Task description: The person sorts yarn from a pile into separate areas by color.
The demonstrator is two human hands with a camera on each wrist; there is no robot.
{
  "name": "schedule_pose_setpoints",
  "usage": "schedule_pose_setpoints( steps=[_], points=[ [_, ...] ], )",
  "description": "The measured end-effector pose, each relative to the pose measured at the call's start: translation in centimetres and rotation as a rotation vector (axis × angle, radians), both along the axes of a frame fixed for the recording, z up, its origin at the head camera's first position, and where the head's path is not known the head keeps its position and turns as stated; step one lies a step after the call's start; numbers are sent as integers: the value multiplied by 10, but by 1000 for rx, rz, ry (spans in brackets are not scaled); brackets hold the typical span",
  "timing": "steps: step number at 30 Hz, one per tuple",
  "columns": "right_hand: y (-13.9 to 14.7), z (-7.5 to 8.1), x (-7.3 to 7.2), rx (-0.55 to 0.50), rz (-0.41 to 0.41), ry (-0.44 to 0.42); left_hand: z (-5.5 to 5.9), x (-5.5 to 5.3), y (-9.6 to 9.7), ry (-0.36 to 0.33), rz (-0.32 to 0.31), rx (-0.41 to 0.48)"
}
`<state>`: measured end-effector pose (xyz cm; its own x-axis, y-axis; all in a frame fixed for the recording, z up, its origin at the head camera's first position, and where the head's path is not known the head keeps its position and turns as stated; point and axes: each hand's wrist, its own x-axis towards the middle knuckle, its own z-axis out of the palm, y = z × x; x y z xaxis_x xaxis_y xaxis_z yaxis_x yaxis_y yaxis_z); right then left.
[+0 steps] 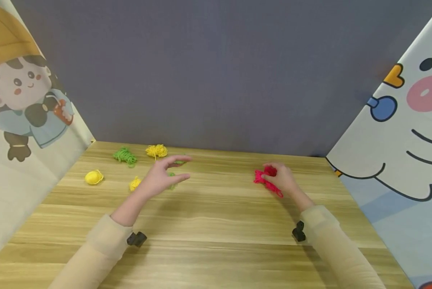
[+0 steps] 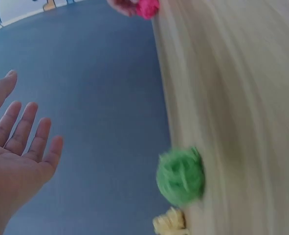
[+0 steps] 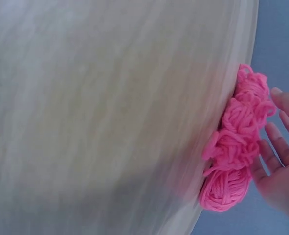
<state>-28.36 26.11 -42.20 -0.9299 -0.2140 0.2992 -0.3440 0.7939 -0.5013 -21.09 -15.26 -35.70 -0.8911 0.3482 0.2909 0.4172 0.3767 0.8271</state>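
Note:
My left hand (image 1: 158, 179) hovers above the left part of the table, thumb and fingers spread with nothing between them. Partly hidden by it are a green yarn ball (image 2: 181, 176) and a small yellow yarn ball (image 1: 134, 183). On the right, my right hand (image 1: 281, 178) is at a clump of pink yarn balls (image 3: 237, 142) lying on the table. Its fingers (image 3: 279, 144) are loosely extended beside the yarn, seemingly touching it, and are not closed round it in the right wrist view.
A green yarn bundle (image 1: 124, 156) and a yellow one (image 1: 156, 151) lie at the back left. Nearer the left edge is a smooth yellow ball (image 1: 94, 177). A dark grey panel (image 1: 208, 80) rises behind the wooden table (image 1: 216, 224), with printed cloths at both sides.

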Motion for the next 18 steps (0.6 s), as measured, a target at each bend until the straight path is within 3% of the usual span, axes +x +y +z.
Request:
schedule_pose_setpoints(
  steps=[8,15,18],
  points=[
    [-1,-4,-2,21,-13,22,-19,1,-33,22,115,-52],
    [-3,-6,-3,13,-4,32,-33,-1,-68,79,176,-125],
    [-4,-7,-4,10,5,23,-37,-1,-82,58,213,-152]
  ],
)
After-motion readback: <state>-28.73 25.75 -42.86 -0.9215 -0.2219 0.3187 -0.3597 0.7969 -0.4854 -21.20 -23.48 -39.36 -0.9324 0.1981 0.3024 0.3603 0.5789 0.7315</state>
